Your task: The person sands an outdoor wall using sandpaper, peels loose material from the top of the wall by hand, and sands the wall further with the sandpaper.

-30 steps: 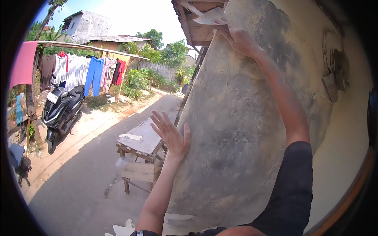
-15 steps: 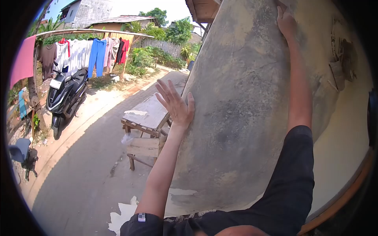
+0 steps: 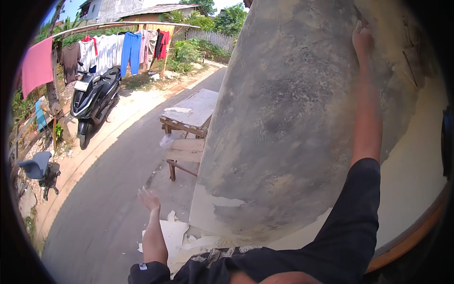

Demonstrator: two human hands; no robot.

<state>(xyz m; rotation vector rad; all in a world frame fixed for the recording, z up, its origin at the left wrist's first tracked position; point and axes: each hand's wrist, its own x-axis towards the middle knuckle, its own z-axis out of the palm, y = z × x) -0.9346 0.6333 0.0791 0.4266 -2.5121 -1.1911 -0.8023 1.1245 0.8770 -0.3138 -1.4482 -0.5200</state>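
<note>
My right hand (image 3: 363,40) is raised high against the wall (image 3: 279,118), its fingers closed around a thin, dark, blade-like tool (image 3: 358,12). Only part of that tool shows, its tip pointing up along the surface. The wall is patchy grey where its cream coat is gone, with cream left at the lower edge and right side. Lower down, my left hand (image 3: 150,199) is away from the wall, over the paved path. It is slightly blurred, with fingers apart and nothing in it. Pale peeled flakes (image 3: 172,232) lie below and beside it.
A wooden table (image 3: 191,109) stands beyond the wall's edge. Across the paved path (image 3: 104,203) are a parked scooter (image 3: 94,99) and a clothesline with blue trousers (image 3: 131,52) and a pink cloth (image 3: 38,66). A grey chair seat (image 3: 35,166) sits at far left.
My left hand has come off the wall's edge and dropped down and left. The view has shifted, and my right hand stays high on the wall with the tool.
</note>
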